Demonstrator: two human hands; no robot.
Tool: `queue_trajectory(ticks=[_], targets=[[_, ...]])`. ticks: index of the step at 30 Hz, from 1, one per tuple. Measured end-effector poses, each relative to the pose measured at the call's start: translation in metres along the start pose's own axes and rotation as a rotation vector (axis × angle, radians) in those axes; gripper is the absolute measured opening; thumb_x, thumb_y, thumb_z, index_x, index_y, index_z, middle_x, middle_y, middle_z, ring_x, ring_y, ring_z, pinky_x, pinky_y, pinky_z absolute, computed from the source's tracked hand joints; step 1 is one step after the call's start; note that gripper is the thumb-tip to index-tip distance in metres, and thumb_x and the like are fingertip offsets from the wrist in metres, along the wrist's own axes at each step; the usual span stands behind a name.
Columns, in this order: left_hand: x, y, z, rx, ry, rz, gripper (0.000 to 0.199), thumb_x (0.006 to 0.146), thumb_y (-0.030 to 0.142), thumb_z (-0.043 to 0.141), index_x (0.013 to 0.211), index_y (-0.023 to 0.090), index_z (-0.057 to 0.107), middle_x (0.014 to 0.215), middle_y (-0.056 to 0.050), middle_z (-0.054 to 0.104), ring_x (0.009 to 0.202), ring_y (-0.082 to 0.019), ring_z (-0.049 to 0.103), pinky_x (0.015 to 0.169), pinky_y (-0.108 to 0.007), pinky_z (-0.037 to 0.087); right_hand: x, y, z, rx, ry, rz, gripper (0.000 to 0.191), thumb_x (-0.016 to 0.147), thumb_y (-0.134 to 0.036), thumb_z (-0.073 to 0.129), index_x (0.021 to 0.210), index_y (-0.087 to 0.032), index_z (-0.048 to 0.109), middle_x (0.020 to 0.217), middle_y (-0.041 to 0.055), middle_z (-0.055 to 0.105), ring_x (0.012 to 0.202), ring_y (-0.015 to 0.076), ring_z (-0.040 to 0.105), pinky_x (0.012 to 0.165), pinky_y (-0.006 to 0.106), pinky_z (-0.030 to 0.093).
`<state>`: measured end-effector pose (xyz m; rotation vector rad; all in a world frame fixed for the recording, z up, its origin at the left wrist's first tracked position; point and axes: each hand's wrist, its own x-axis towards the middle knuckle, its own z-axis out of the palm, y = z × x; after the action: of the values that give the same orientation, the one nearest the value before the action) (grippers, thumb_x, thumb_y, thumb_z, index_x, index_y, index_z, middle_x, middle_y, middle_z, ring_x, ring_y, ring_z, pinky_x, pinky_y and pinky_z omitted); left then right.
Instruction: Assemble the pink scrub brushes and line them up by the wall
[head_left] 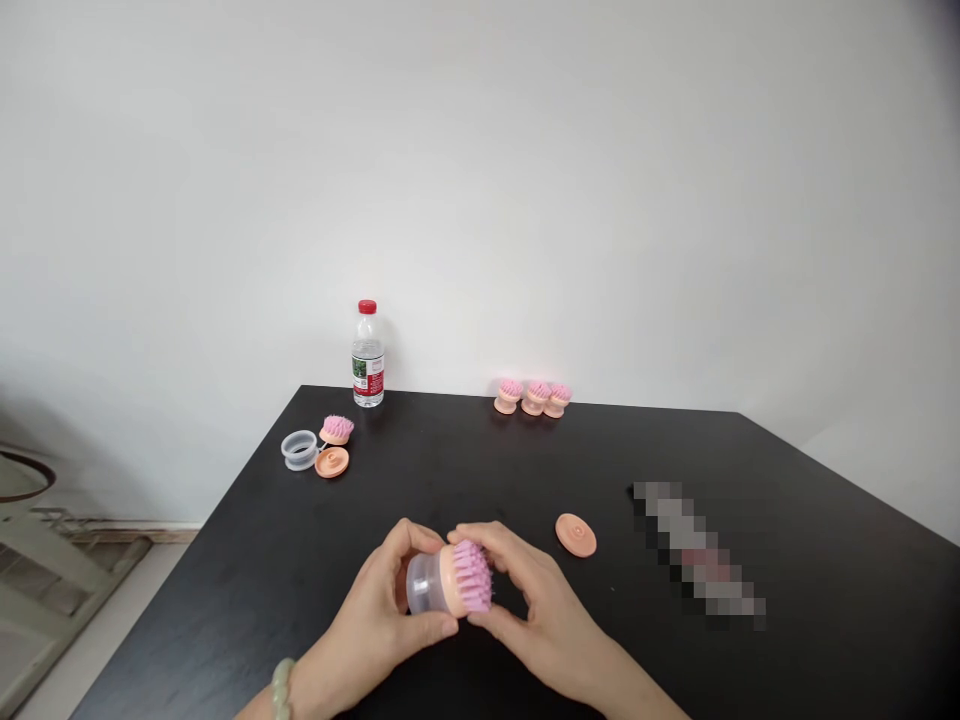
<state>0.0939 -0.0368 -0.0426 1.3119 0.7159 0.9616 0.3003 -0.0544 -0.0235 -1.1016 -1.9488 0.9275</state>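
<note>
My left hand (375, 610) wraps the clear plastic cylinder (420, 584) of a pink-bristled brush (471, 577). My right hand (532, 610) is shut on the brush's peach head, with its fingers beside the pink bristles. The two hands meet around the brush, a little above the black table (225, 620). A loose peach disc (576, 535) lies just beyond my right hand, apart from it. The brush's lower end is hidden by my fingers.
At the far left of the table lie a clear ring (299, 450), a bristled brush head (337, 430) and a peach disc (331, 461). Several brush heads (532, 397) stand along the back edge. A red-capped water bottle (368, 355) stands behind the table's corner. A pixelated patch (697, 555) covers something at the right.
</note>
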Motion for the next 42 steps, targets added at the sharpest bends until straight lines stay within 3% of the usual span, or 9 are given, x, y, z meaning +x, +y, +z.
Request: queue_trajectory(ticks=[4,6,9,14,18,24,30,35,42], targets=[[0.001,0.0,-0.001,0.037,0.009,-0.01,0.048,0.064,0.037,0.087,0.096,0.023,0.054,0.101,-0.002,0.056,0.086,-0.019,0.054,0.073,-0.031,0.042,0.003,0.009,0.003,0.064,0.073,0.052,0.076,0.065,-0.043,0.088,0.129,-0.025,0.053,0.092,0.0009,0.067,0.078,0.0198,0.064,0.075,0.036,0.056],[0.001,0.002,-0.001,0.03,0.021,-0.017,0.049,0.063,0.037,0.087,0.096,0.023,0.054,0.1,-0.002,0.056,0.086,-0.019,0.053,0.072,-0.031,0.042,0.003,0.009,0.003,0.051,0.069,0.041,0.086,0.06,-0.045,0.091,0.133,-0.026,0.051,0.108,0.0051,0.066,0.09,0.0233,0.065,0.082,0.039,0.056],[0.001,0.003,0.0,0.036,0.024,-0.007,0.049,0.063,0.039,0.087,0.096,0.023,0.053,0.097,-0.001,0.056,0.082,-0.018,0.052,0.07,-0.03,0.041,0.001,0.005,0.003,-0.013,0.042,0.01,0.072,0.073,-0.031,0.084,0.137,-0.031,0.05,0.135,0.0073,0.057,0.12,0.0269,0.058,0.102,0.045,0.048],[0.0,0.002,0.001,0.107,0.023,-0.011,0.045,0.065,0.033,0.085,0.095,0.023,0.053,0.097,-0.001,0.055,0.081,-0.018,0.052,0.07,-0.03,0.041,0.003,0.006,0.003,0.032,0.073,0.073,0.078,0.066,-0.035,0.089,0.133,-0.026,0.05,0.105,0.0039,0.067,0.09,0.0224,0.066,0.081,0.038,0.057],[0.0,0.0,0.0,0.141,0.044,0.016,0.044,0.067,0.033,0.084,0.097,0.024,0.053,0.099,-0.001,0.055,0.081,-0.018,0.052,0.07,-0.03,0.042,0.004,0.004,0.003,0.006,0.053,0.022,0.077,0.067,-0.024,0.086,0.135,-0.029,0.05,0.132,0.0068,0.059,0.118,0.0271,0.059,0.101,0.044,0.05],[-0.004,0.005,0.001,0.448,0.064,0.078,0.03,0.074,0.023,0.078,0.093,0.024,0.054,0.099,-0.002,0.062,0.084,-0.02,0.058,0.074,-0.032,0.046,0.002,0.003,0.011,0.069,0.09,0.032,0.061,0.074,-0.011,0.073,0.129,-0.027,0.051,0.116,0.0037,0.065,0.106,0.0223,0.065,0.093,0.039,0.053],[-0.007,0.0,-0.002,0.892,0.093,0.345,0.025,0.085,0.024,0.068,0.106,0.026,0.056,0.106,-0.006,0.063,0.096,-0.026,0.06,0.082,-0.041,0.049,0.001,0.002,0.02,-0.058,0.129,0.045,0.055,0.077,-0.018,0.074,0.126,-0.026,0.052,0.121,0.0049,0.063,0.11,0.0231,0.063,0.097,0.041,0.051],[-0.002,-0.003,-0.01,0.961,0.145,0.355,0.05,0.086,0.027,0.066,0.131,0.028,0.046,0.112,-0.007,0.063,0.103,-0.028,0.059,0.088,-0.045,0.05,0.008,-0.001,-0.016,-0.304,0.011,0.085,0.076,0.07,-0.036,0.086,0.136,-0.028,0.05,0.137,0.008,0.056,0.127,0.029,0.05,0.106,0.045,0.044],[0.008,0.001,-0.02,0.756,0.275,0.074,0.036,0.08,0.029,0.066,0.112,0.025,0.051,0.111,-0.004,0.065,0.101,-0.026,0.063,0.09,-0.042,0.049,0.007,0.031,-0.077,-0.793,-0.052,0.489,0.055,0.078,-0.018,0.074,0.131,-0.025,0.061,0.135,0.0116,0.059,0.126,0.0371,0.047,0.097,0.05,0.043]])
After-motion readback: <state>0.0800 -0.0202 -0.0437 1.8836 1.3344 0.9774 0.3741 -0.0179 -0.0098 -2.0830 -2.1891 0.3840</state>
